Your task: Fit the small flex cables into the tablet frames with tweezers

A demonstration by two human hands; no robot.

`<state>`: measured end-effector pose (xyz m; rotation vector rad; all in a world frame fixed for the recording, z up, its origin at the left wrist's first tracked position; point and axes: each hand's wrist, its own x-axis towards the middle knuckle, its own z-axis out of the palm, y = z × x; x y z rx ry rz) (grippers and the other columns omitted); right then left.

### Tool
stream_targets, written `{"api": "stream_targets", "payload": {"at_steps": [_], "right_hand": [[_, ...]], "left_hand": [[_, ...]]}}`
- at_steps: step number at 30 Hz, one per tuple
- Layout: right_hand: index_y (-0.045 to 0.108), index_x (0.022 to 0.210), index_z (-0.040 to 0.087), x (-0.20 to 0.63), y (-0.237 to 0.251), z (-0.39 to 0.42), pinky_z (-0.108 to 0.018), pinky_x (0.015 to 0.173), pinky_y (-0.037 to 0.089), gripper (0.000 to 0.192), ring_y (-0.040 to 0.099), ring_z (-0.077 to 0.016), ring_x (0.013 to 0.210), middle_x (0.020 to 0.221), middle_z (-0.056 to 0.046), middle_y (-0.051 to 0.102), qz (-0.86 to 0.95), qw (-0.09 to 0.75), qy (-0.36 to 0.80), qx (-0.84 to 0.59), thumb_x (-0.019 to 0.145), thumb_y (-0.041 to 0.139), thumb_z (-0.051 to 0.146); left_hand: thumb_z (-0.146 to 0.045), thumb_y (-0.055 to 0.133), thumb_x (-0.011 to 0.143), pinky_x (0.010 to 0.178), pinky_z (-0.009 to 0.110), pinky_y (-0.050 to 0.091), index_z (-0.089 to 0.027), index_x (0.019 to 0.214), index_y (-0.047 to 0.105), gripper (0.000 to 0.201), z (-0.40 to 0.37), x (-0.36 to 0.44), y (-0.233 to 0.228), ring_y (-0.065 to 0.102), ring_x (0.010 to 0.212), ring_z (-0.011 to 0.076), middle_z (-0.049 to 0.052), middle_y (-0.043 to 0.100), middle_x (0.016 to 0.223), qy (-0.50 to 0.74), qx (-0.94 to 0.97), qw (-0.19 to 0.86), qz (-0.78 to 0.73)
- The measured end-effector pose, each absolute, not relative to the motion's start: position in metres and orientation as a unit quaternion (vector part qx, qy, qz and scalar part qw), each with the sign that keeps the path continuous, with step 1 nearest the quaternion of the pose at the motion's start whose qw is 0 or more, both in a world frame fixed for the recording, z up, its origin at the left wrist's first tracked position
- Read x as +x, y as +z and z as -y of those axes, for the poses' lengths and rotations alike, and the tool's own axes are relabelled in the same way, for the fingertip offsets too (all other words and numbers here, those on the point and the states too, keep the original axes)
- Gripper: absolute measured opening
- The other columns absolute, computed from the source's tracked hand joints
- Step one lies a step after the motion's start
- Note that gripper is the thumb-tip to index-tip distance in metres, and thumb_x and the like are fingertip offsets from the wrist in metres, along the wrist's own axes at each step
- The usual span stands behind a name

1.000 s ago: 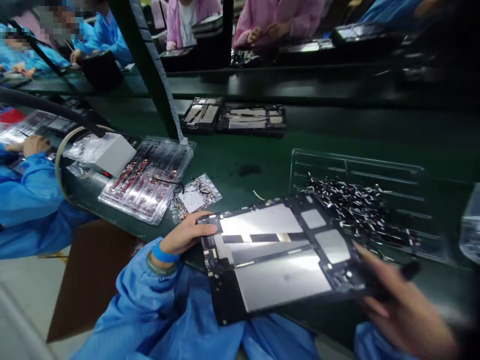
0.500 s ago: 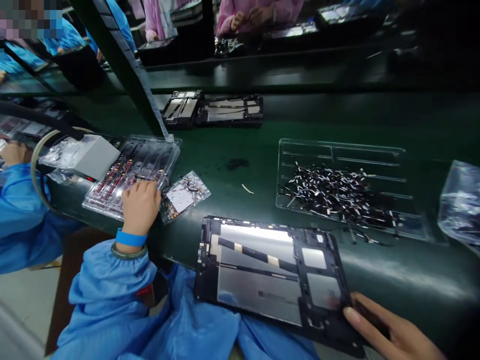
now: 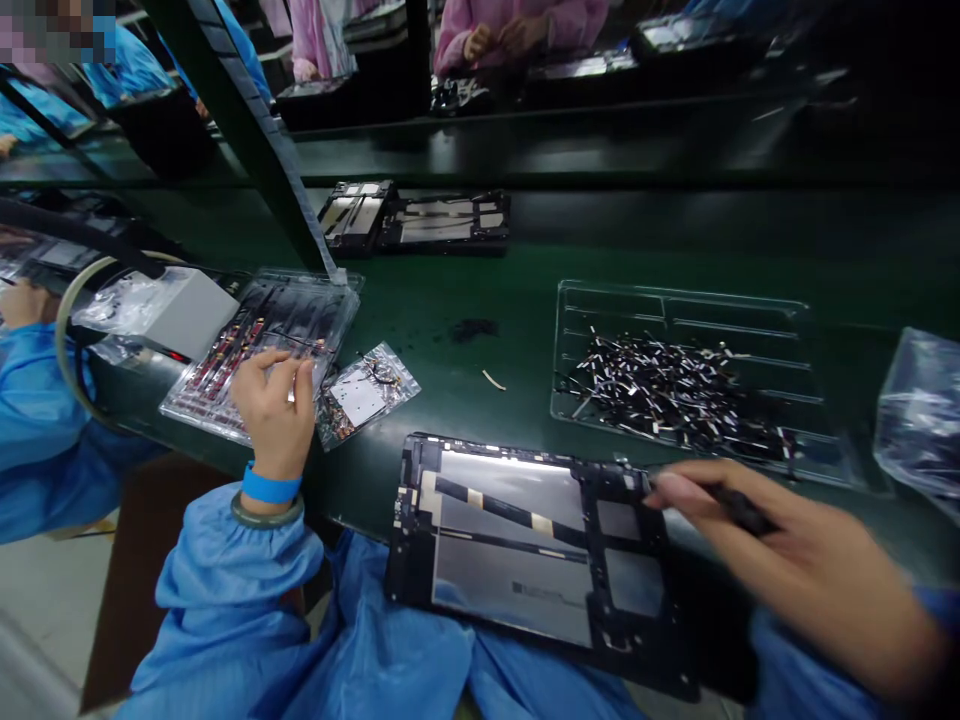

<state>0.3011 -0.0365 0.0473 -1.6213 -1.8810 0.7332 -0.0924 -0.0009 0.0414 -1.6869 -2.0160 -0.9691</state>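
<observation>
In front of me, an opened tablet [image 3: 517, 560] with a black frame, silver battery area and taped ribbon cable lies at the bench's edge. My right hand [image 3: 795, 540] is at its upper right corner, closed on a slim dark tool [image 3: 746, 512] whose tip is hard to see. My left hand [image 3: 274, 415] hovers over the near edge of a clear parts tray [image 3: 217, 400] with rows of small red and black parts. Its fingertips are pinched together; a pale speck shows between them, too small to name.
A zip bag [image 3: 367, 390] of small parts lies right of my left hand. A clear tray [image 3: 772, 310] heaped with short black cables stands on the right, beside a plastic bag [image 3: 919, 410]. Two opened tablets [image 3: 442, 220] sit farther back. A green post [image 3: 247, 130] rises left.
My left hand has lifted slightly off the tray with fingers pinched. My right hand has moved from the tablet's lower right corner up to its upper right corner. The tablet has barely shifted.
</observation>
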Motion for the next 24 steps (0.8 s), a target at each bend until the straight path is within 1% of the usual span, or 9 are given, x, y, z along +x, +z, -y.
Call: {"api": "stream_targets", "payload": {"at_steps": [3,5,7,11,13,16,18,21,24], "right_hand": [[0.067,0.085,0.025,0.258,0.058,0.021,-0.026,0.061,0.053,0.025,0.067,-0.0172,0.068,0.08,-0.002,0.072,0.733,0.261,0.341,-0.528,0.084,0.052,0.046],[0.066,0.099,0.023,0.231,0.06,0.013,-0.025,0.065,0.052,0.026,0.067,-0.0156,0.073,0.085,-0.002,0.072,0.742,0.269,0.39,-0.474,0.084,0.054,0.041],[0.064,0.104,0.021,0.21,0.058,0.004,-0.024,0.065,0.05,0.029,0.065,-0.0137,0.071,0.084,-0.001,0.071,0.74,0.298,0.417,-0.436,0.083,0.057,0.038],[0.064,0.077,0.017,0.192,0.051,-0.013,-0.022,0.059,0.045,0.022,0.059,-0.0109,0.062,0.067,0.002,0.065,0.7,0.341,0.427,-0.46,0.085,0.054,0.036],[0.062,0.073,0.017,0.195,0.047,-0.019,-0.022,0.055,0.043,0.024,0.056,-0.0106,0.057,0.061,0.002,0.062,0.671,0.358,0.407,-0.506,0.083,0.059,0.039],[0.064,0.08,0.017,0.203,0.046,-0.017,-0.023,0.054,0.044,0.022,0.057,-0.0112,0.058,0.066,0.001,0.064,0.662,0.419,0.306,-0.541,0.08,0.064,0.04],[0.065,0.085,0.019,0.207,0.047,-0.01,-0.023,0.06,0.046,0.016,0.061,-0.0119,0.066,0.075,-0.001,0.068,0.723,0.425,0.197,-0.507,0.085,0.06,0.034],[0.067,0.094,0.018,0.205,0.046,0.006,-0.023,0.061,0.044,0.02,0.063,-0.0121,0.071,0.084,-0.005,0.07,0.834,0.349,0.052,-0.423,0.093,0.048,0.025],[0.066,0.099,0.013,0.197,0.039,0.015,-0.027,0.052,0.037,0.028,0.058,-0.0123,0.059,0.073,-0.005,0.067,0.87,0.275,-0.039,-0.407,0.095,0.039,0.019]], "left_hand": [[-0.032,0.043,0.094,0.081,0.032,0.045,-0.019,0.088,0.059,0.022,0.015,-0.05,0.051,0.06,0.082,0.0174,0.005,0.065,0.082,-0.43,-0.628,-0.009,0.649],[-0.032,0.042,0.095,0.072,0.027,0.047,-0.019,0.087,0.057,0.021,0.023,-0.017,0.054,0.061,0.07,0.0139,-0.001,0.061,0.065,-0.415,-0.652,-0.202,0.602],[-0.034,0.043,0.094,0.061,0.023,0.045,-0.019,0.084,0.056,0.021,0.028,0.012,0.053,0.058,0.059,0.0114,-0.003,0.057,0.059,-0.382,-0.651,-0.341,0.56],[-0.039,0.045,0.09,0.055,0.023,0.046,-0.018,0.086,0.055,0.023,0.026,0.038,0.049,0.058,0.053,0.0115,-0.005,0.051,0.056,-0.328,-0.587,-0.543,0.503],[-0.042,0.047,0.088,0.053,0.023,0.046,-0.016,0.092,0.056,0.027,0.022,0.037,0.047,0.058,0.051,0.0118,-0.006,0.047,0.056,-0.311,-0.548,-0.614,0.476],[-0.044,0.047,0.088,0.045,0.021,0.04,-0.015,0.095,0.056,0.031,0.019,0.032,0.044,0.05,0.043,0.0089,-0.008,0.04,0.054,-0.299,-0.523,-0.641,0.476],[-0.045,0.044,0.089,0.041,0.02,0.036,-0.016,0.095,0.056,0.032,0.019,0.031,0.044,0.044,0.038,0.0075,-0.009,0.037,0.052,-0.296,-0.521,-0.629,0.495],[-0.042,0.04,0.092,0.046,0.021,0.038,-0.018,0.091,0.056,0.029,0.022,0.036,0.044,0.047,0.043,0.0089,-0.006,0.045,0.055,-0.285,-0.573,-0.563,0.522],[-0.032,0.04,0.093,0.063,0.025,0.044,-0.019,0.088,0.058,0.023,0.026,0.041,0.043,0.057,0.066,0.0137,0.003,0.061,0.075,-0.294,-0.672,-0.417,0.537]]}}
